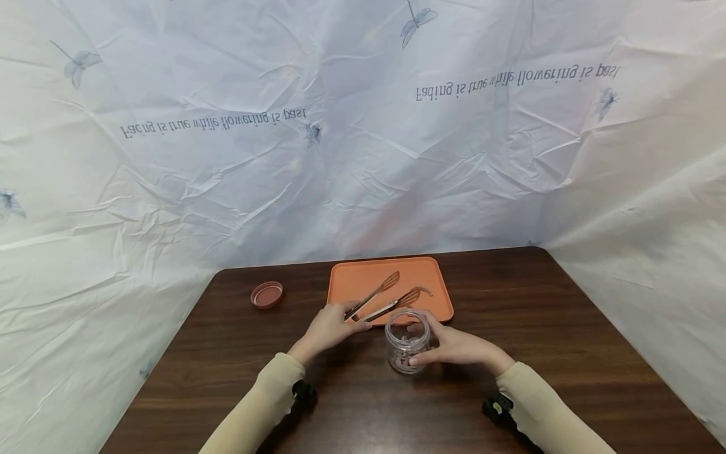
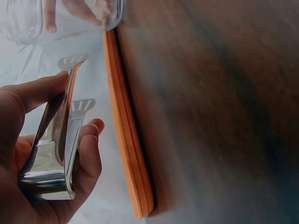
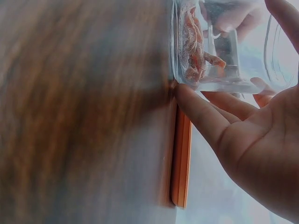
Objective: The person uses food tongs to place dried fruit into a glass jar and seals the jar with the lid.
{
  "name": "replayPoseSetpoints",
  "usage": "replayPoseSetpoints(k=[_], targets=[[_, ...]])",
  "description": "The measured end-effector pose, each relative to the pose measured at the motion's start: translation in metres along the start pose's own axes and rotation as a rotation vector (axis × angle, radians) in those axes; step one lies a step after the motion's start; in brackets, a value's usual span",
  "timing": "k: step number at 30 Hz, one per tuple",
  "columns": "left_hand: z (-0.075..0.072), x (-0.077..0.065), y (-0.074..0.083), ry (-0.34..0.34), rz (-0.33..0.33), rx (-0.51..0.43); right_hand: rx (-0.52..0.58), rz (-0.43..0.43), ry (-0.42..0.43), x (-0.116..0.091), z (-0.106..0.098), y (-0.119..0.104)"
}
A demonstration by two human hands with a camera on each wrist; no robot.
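Holding tongs (image 2: pixel 58 140), item one: left hand (image 1: pixel 334 325), curled about the bent end, thumb against one arm and fingers around the other side. Tongs: metal, with slotted ends; arms spread apart; ends directed over the tray.

Holding a jar (image 1: pixel 397 343), item two: right hand (image 1: pixel 459 345), clamped around its side, thumb on the near face, other fingers reaching behind and beneath. Jar: clear, round, mouth facing up, located just in front of the tray's near edge and to the right of the left hand. Whether its base touches the tabletop (image 1: pixel 215 372), cannot tell. Contents: several brownish-pink pieces (image 3: pixel 192 46), gathered in the bottom.

Tray (image 1: pixel 354 277): orange, rectangular, rounded corners, raised rim; lying at the far side of the tabletop. One slender curved piece (image 1: pixel 425 291) appears beside the end of the nearer tong arm; whether gripped by it or loose, cannot tell.

Lid (image 1: pixel 267 294): round, reddish-brown, lying at the far left, well apart from the jar.

Tabletop: dark brown wood grain.

Sleeves (image 1: pixel 263 391): pale cream, two, each with a black device (image 1: pixel 304 393) at the wrist.

Hanging cloth (image 1: pixel 227 189): whitish, creased, with inverted lettering and blue-grey motifs, behind and at both sides.
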State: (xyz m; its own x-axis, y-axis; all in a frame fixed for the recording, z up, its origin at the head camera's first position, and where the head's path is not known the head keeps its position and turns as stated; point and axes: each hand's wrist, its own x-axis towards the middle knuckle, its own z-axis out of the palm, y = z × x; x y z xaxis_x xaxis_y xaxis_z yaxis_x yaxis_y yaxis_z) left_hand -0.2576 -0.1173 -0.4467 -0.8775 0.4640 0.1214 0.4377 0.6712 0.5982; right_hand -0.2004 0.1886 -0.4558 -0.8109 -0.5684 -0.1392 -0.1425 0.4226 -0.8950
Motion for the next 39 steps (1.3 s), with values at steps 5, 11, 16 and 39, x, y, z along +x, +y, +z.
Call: replayPoseSetpoints(k=[5, 11, 16, 39], targets=[[0.0034, 0.0001, -0.0014, -0.044, -0.011, 0.045, 0.001, 0.006, 0.003, 0.0008, 0.0002, 0.0006], [0.0028, -0.0012, -0.001, -0.073, -0.002, 0.063, -0.028, 0.019, 0.014, -0.0007, -0.0003, 0.0008], [0.0029, -0.0019, -0.0026, -0.095, 0.015, 0.062, -0.049, -0.015, 0.01, -0.0016, -0.0015, 0.001], [0.0087, -0.0038, -0.001, -0.038, 0.055, 0.131, -0.044, -0.01, 0.007, -0.0022, -0.0012, -0.0004]])
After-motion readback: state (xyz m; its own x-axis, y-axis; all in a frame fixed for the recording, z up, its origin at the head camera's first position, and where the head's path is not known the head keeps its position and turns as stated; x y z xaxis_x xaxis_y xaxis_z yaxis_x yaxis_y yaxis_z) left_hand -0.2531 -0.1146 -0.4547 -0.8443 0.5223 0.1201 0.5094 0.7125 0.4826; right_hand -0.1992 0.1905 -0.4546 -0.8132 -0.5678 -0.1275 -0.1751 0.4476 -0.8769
